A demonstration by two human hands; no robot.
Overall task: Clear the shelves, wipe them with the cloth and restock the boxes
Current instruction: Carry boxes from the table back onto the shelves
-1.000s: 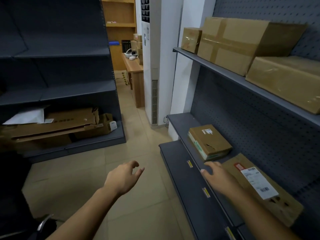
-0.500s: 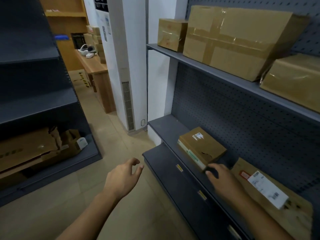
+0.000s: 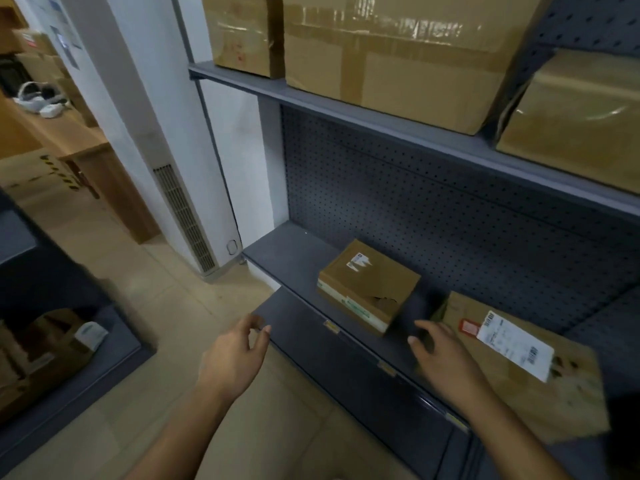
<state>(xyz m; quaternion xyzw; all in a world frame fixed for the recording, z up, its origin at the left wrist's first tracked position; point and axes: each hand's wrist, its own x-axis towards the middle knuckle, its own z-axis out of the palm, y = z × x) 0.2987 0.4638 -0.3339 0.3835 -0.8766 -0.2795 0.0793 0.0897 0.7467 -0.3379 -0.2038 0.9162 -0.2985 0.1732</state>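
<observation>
Right hand point(image 3: 446, 362) and left hand point(image 3: 235, 355) empty, loosely open, outstretched near the small box point(image 3: 367, 285)

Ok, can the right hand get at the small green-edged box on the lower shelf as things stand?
Likely yes. The right hand, open, hovers just right of the small box with nothing between them. The flat labelled box lies further right, off that path.
</observation>
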